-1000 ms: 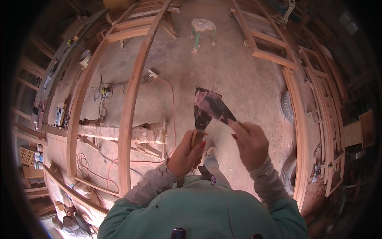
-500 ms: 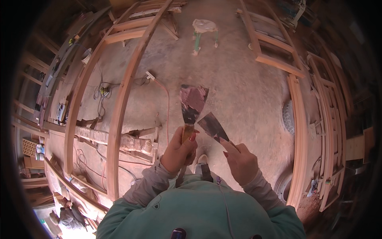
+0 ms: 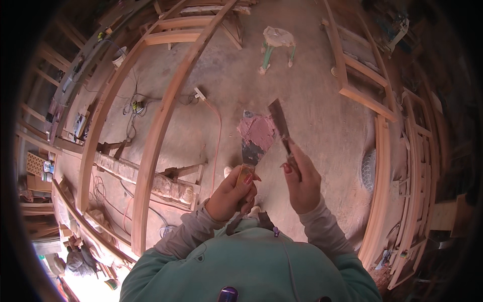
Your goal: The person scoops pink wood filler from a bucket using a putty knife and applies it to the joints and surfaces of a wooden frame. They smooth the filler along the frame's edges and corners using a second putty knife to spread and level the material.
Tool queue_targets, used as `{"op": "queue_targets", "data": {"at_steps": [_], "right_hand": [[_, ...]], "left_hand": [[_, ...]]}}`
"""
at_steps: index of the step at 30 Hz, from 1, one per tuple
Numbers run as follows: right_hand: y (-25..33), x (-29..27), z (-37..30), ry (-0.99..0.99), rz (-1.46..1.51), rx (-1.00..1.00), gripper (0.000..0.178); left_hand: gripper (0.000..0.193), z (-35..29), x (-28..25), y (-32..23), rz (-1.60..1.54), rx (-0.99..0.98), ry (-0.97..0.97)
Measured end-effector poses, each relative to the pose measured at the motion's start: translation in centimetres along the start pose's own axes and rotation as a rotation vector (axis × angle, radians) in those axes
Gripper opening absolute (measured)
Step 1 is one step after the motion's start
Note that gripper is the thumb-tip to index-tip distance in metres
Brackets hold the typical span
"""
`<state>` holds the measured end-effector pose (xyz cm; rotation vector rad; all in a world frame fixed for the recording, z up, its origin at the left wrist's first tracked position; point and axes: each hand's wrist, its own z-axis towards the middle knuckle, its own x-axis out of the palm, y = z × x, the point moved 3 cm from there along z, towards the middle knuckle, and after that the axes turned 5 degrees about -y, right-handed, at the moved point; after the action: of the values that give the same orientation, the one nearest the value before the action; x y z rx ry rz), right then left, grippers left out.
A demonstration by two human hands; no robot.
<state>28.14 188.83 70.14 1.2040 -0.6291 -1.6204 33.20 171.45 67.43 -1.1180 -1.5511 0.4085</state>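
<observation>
My left hand [image 3: 234,190] is closed round the handle of a wide putty knife [image 3: 253,152], held out in front of my body. A thick smear of pink putty [image 3: 256,130] covers much of its blade. In my right hand [image 3: 304,178] is a second putty knife [image 3: 278,117], gripped by its handle with the index finger stretched along it. That blade is turned nearly edge-on and stands at the right edge of the putty; whether it touches cannot be told.
On the left, a long wooden frame [image 3: 160,126] rests across a low trestle [image 3: 173,187]. More frames [image 3: 366,103] lean on the right, near a tyre [image 3: 369,171]. A stool [image 3: 278,38] with green legs stands ahead. A power strip [image 3: 199,93] with a cord [image 3: 219,131] lies on the concrete floor.
My right hand has lifted its putty knife up beside the left blade and turned it more upright and edge-on. The putty shows more fully now. The whole view has shifted slightly.
</observation>
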Motion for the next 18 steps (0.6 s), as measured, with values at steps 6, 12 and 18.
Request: {"op": "queue_targets", "data": {"at_steps": [6,12,18], "right_hand": [[-4.1,7.4,5.8,0.093,-0.25,-0.12,0.048],[-4.5,10.9,11.9,0.12,-0.295,-0.15,0.046],[-0.6,12.2,18.9,0.255,-0.125,-0.012,0.046]], "left_hand": [[0.024,5.4,-5.5,-5.9,-0.198,0.009,-0.045],[0.027,10.1,-11.5,-12.8,-0.046,0.217,-0.148],[0.029,11.7,-15.1,-15.1,0.112,0.314,-0.362]]}}
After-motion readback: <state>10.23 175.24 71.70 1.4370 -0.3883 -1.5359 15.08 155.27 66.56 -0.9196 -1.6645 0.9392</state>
